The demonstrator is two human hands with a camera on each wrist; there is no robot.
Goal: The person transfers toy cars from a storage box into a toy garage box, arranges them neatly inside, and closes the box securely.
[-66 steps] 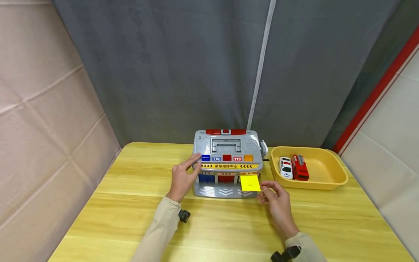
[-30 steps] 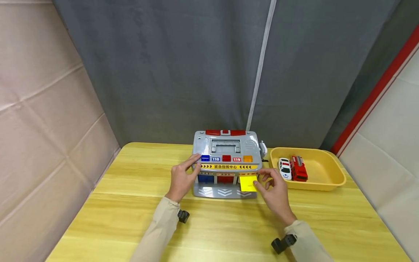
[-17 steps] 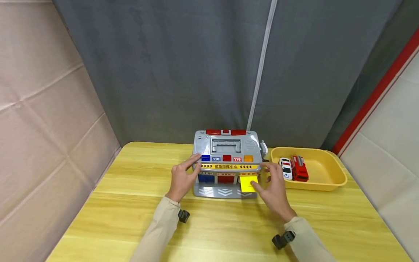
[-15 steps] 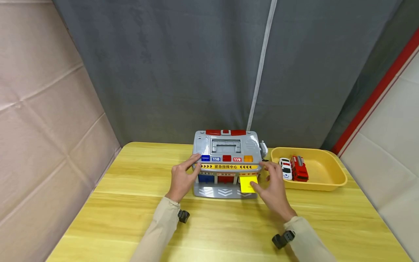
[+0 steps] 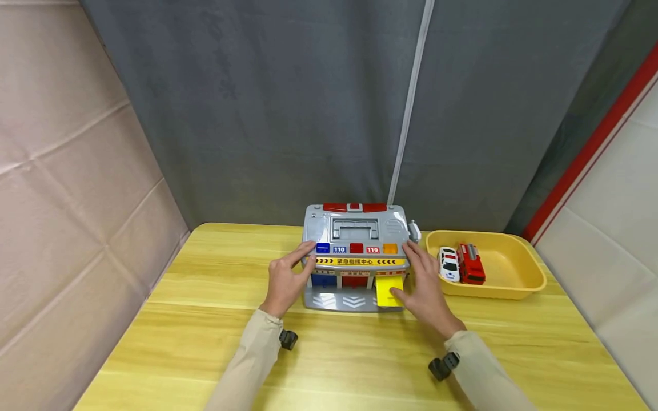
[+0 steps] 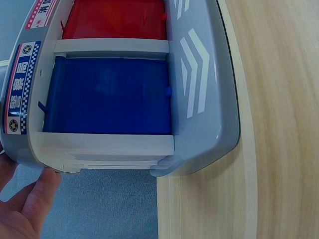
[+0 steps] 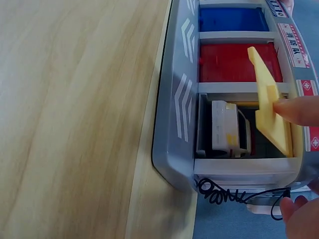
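Observation:
A grey toy rescue station (image 5: 354, 261) stands upright on the wooden table. My left hand (image 5: 287, 279) holds its left roof corner, thumb low and fingers above. Blue (image 6: 107, 94) and red (image 7: 239, 62) garage doors hang down in their bays. The yellow door (image 5: 388, 292) is swung part way out from its top edge. My right hand (image 5: 426, 291) rests straight fingers on the right roof edge, and its thumb (image 7: 301, 110) presses the yellow door's outer face. Inside that bay sits a white toy vehicle (image 7: 227, 128), partly covered by the door.
Right of the station is a yellow tray (image 5: 509, 268) with a white toy car (image 5: 449, 264) and a red toy fire truck (image 5: 470, 264). A coiled black cord (image 7: 219, 193) hangs at the station's right side. A grey curtain (image 5: 257, 114) closes off the back.
My right hand has risen from beside the yellow door onto the roof edge, its thumb coming onto the door. The door's lower edge has swung slightly downward. My left hand stays put.

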